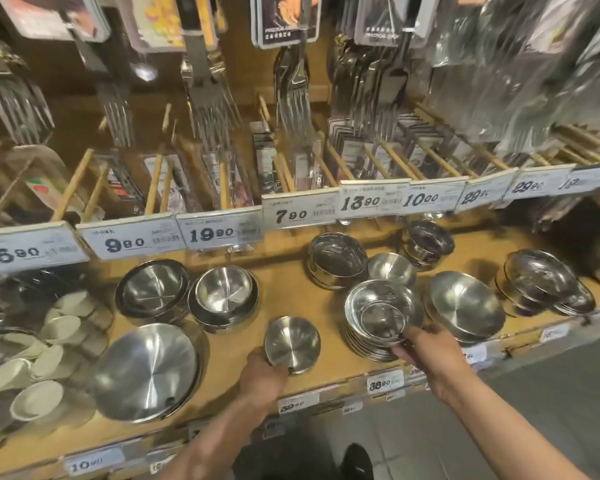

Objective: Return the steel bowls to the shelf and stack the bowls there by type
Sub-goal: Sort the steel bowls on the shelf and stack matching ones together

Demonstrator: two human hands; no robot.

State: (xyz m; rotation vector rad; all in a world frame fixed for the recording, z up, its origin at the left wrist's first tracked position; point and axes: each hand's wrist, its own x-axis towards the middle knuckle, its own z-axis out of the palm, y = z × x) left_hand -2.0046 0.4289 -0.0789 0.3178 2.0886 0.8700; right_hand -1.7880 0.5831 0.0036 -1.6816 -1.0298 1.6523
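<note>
My left hand (262, 370) grips a small steel bowl (292, 344) by its near edge and holds it tilted over the wooden shelf (295, 296). My right hand (426, 351) holds the near rim of a stack of shallow steel dishes (381, 317) just to the right. Further bowls stand on the shelf: a big one (146, 370) at the front left, a dark-rimmed stack (152, 289), a nested bowl stack (224, 295), a straight-walled stack (336, 259), one small bowl (391, 269) and a wide bowl (466, 306).
Two more steel stacks (428, 244) (542, 282) sit at the back and right of the shelf. White ceramic dishes (49, 341) crowd the left end. Price tags (219, 232) line the upper rack, with packed forks (293, 109) hanging above. Grey floor tiles (551, 393) lie below right.
</note>
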